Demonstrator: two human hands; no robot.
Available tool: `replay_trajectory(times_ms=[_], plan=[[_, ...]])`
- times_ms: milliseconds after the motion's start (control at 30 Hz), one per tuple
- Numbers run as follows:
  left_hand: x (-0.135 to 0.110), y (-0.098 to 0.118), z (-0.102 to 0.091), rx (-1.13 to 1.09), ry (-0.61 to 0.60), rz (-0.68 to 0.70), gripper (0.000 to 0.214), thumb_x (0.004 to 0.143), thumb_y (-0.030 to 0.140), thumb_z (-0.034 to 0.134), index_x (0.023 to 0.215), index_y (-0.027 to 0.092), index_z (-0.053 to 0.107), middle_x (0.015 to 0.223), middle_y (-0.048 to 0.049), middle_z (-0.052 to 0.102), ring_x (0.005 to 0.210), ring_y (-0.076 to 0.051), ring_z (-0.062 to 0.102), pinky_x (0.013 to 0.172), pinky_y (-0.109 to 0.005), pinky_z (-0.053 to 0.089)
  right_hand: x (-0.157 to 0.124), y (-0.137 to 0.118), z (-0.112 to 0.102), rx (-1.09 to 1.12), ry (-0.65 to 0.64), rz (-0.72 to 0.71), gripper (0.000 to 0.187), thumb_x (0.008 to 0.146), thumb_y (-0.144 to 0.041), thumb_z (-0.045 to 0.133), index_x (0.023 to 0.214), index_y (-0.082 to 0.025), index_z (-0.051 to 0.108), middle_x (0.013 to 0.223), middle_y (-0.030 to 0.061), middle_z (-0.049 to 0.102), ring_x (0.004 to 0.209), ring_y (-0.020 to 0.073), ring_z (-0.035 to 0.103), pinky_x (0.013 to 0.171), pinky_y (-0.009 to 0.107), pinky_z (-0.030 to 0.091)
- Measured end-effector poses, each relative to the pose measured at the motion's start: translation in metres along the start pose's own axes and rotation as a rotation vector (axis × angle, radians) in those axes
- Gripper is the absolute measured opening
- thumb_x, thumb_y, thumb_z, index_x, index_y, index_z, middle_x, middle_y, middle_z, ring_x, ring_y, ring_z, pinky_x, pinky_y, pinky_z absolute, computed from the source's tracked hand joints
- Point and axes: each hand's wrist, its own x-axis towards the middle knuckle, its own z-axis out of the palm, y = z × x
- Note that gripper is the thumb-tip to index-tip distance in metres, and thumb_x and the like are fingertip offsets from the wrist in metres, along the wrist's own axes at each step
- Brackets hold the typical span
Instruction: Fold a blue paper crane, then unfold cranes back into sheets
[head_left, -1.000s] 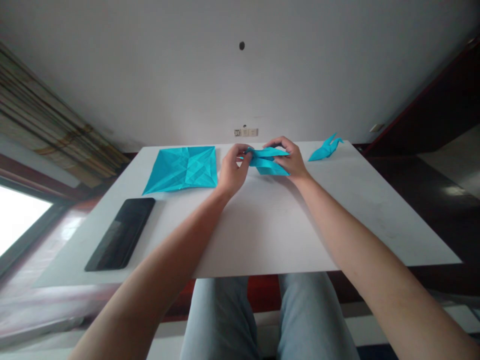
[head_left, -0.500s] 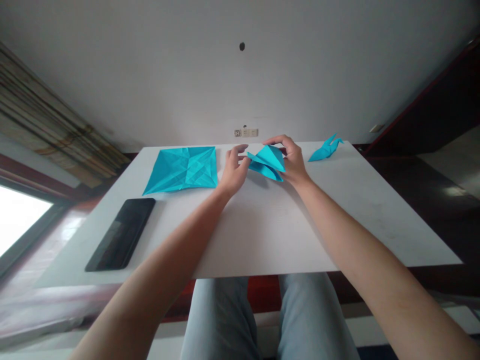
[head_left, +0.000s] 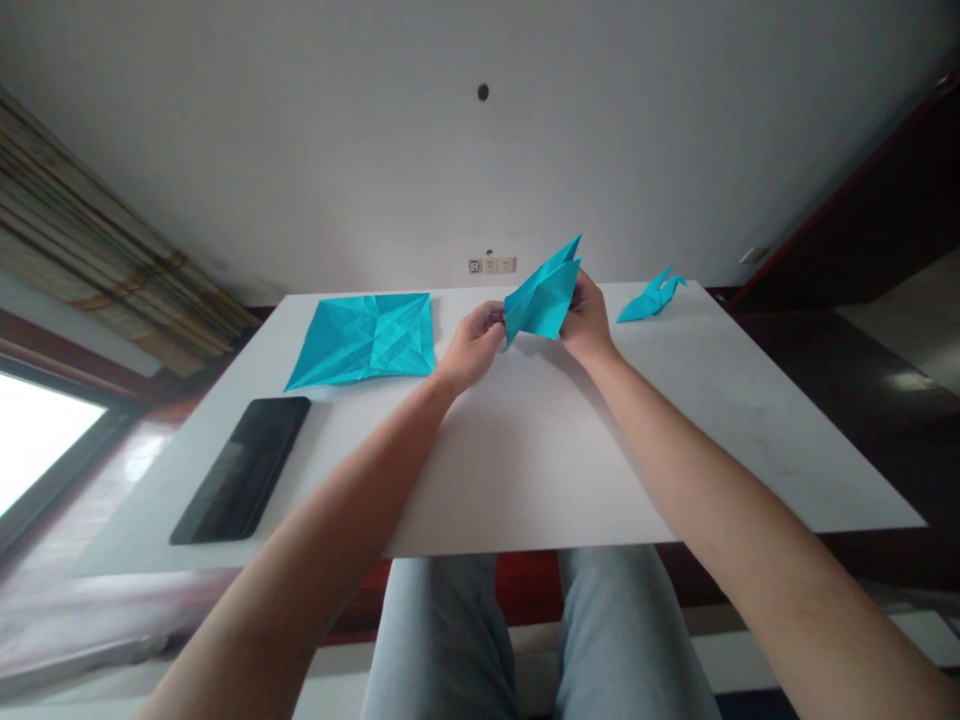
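Note:
Between my hands is a partly folded sheet of blue origami paper (head_left: 541, 300), tilted, with two pointed flaps rising toward the upper right. My left hand (head_left: 477, 345) pinches its lower left end. Behind its right side, my right hand (head_left: 588, 318) grips the paper, with most of the fingers hidden. A creased, opened-out blue sheet (head_left: 367, 340) lies flat to the left of my left hand. Right of my right hand, a finished blue paper crane (head_left: 652, 298) rests near the back of the table.
A black phone (head_left: 244, 470) lies at the left of the white table (head_left: 525, 480). The wall with its sockets (head_left: 492, 266) stands behind the table's back edge. My legs are under the front edge, and a curtain (head_left: 97, 240) hangs at the left.
The folded paper has been turned so its points now aim up and right. My left hand has closed on its left end; the right hand has shifted behind it.

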Motion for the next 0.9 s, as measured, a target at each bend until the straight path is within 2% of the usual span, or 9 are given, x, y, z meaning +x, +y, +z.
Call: replay_trajectory(times_ms=[133, 267, 367, 433, 567, 633, 733, 833, 900], plan=[[-0.006, 0.005, 0.003, -0.071, -0.067, -0.025, 0.021, 0.099, 0.039, 0.082, 0.102, 0.021, 0.073, 0.095, -0.0029, 0.076, 0.087, -0.015, 0.07, 0.075, -0.023, 0.056, 0.002, 0.0, 0.0, 0.003, -0.006, 0.021, 0.047, 0.079, -0.068, 0.093, 0.084, -0.029, 0.067, 0.079, -0.0025, 0.065, 0.077, 0.02, 0.061, 0.071, 0.035, 0.052], [-0.008, 0.005, 0.003, -0.061, -0.065, 0.017, 0.033, 0.093, 0.047, 0.092, 0.102, 0.021, 0.074, 0.109, -0.0066, 0.08, 0.104, -0.019, 0.076, 0.084, -0.025, 0.062, 0.002, -0.005, 0.0, 0.057, -0.078, 0.049, 0.05, 0.075, -0.068, 0.095, 0.08, -0.028, 0.066, 0.078, -0.0024, 0.066, 0.077, 0.0203, 0.061, 0.074, 0.037, 0.054], [-0.005, 0.0, 0.003, -0.079, -0.055, 0.064, 0.032, 0.094, 0.046, 0.09, 0.101, 0.021, 0.071, 0.11, -0.006, 0.08, 0.106, -0.019, 0.078, 0.089, -0.028, 0.064, 0.001, -0.008, 0.0, 0.137, -0.179, 0.062, 0.055, 0.072, -0.073, 0.097, 0.085, -0.028, 0.069, 0.086, -0.0001, 0.073, 0.087, 0.0237, 0.068, 0.083, 0.042, 0.059], [-0.002, -0.004, 0.002, -0.095, -0.014, 0.107, 0.031, 0.096, 0.046, 0.088, 0.104, 0.022, 0.069, 0.113, -0.0061, 0.079, 0.106, -0.019, 0.079, 0.088, -0.029, 0.065, 0.001, -0.008, 0.0, 0.167, -0.213, 0.097, 0.059, 0.081, -0.084, 0.087, 0.094, -0.029, 0.072, 0.093, 0.0018, 0.076, 0.094, 0.0253, 0.071, 0.087, 0.042, 0.061], [0.002, -0.009, -0.002, 0.012, 0.195, 0.193, 0.029, 0.098, 0.044, 0.086, 0.107, 0.024, 0.067, 0.13, -0.0075, 0.075, 0.112, -0.019, 0.079, 0.091, -0.029, 0.066, -0.001, -0.003, 0.001, 0.232, -0.279, 0.206, 0.068, 0.101, -0.095, 0.051, 0.116, -0.031, 0.072, 0.101, 0.0029, 0.079, 0.097, 0.0237, 0.076, 0.089, 0.041, 0.063], [0.002, -0.009, -0.005, 0.094, 0.266, 0.219, 0.026, 0.099, 0.04, 0.085, 0.105, 0.025, 0.065, 0.133, -0.0074, 0.073, 0.112, -0.018, 0.078, 0.093, -0.03, 0.065, -0.003, 0.004, 0.002, 0.25, -0.292, 0.189, 0.068, 0.097, -0.095, 0.061, 0.13, -0.035, 0.067, 0.11, 0.0023, 0.08, 0.102, 0.0235, 0.078, 0.092, 0.041, 0.065], [0.0, -0.006, -0.005, 0.162, 0.295, 0.25, 0.023, 0.098, 0.031, 0.085, 0.104, 0.025, 0.064, 0.126, -0.0055, 0.074, 0.105, -0.016, 0.076, 0.088, -0.028, 0.062, -0.006, 0.015, 0.005, 0.261, -0.281, 0.135, 0.084, 0.08, -0.084, 0.092, 0.142, -0.04, 0.056, 0.124, 0.0007, 0.078, 0.107, 0.024, 0.078, 0.088, 0.039, 0.067], [-0.001, -0.003, -0.002, 0.14, 0.292, 0.256, 0.024, 0.097, 0.026, 0.086, 0.103, 0.025, 0.063, 0.106, -0.0006, 0.072, 0.086, -0.012, 0.07, 0.074, -0.024, 0.055, -0.008, 0.024, 0.007, 0.249, -0.308, 0.145, 0.095, 0.074, -0.074, 0.101, 0.147, -0.044, 0.047, 0.125, -0.001, 0.075, 0.1, 0.0233, 0.08, 0.082, 0.039, 0.068], [-0.001, -0.002, 0.001, 0.093, 0.299, 0.273, 0.027, 0.099, 0.031, 0.087, 0.102, 0.025, 0.061, 0.099, 0.0011, 0.069, 0.079, -0.011, 0.066, 0.07, -0.023, 0.052, -0.009, 0.025, 0.008, 0.226, -0.314, 0.142, 0.097, 0.075, -0.071, 0.101, 0.149, -0.044, 0.044, 0.122, -0.001, 0.074, 0.098, 0.0234, 0.079, 0.082, 0.041, 0.069]])
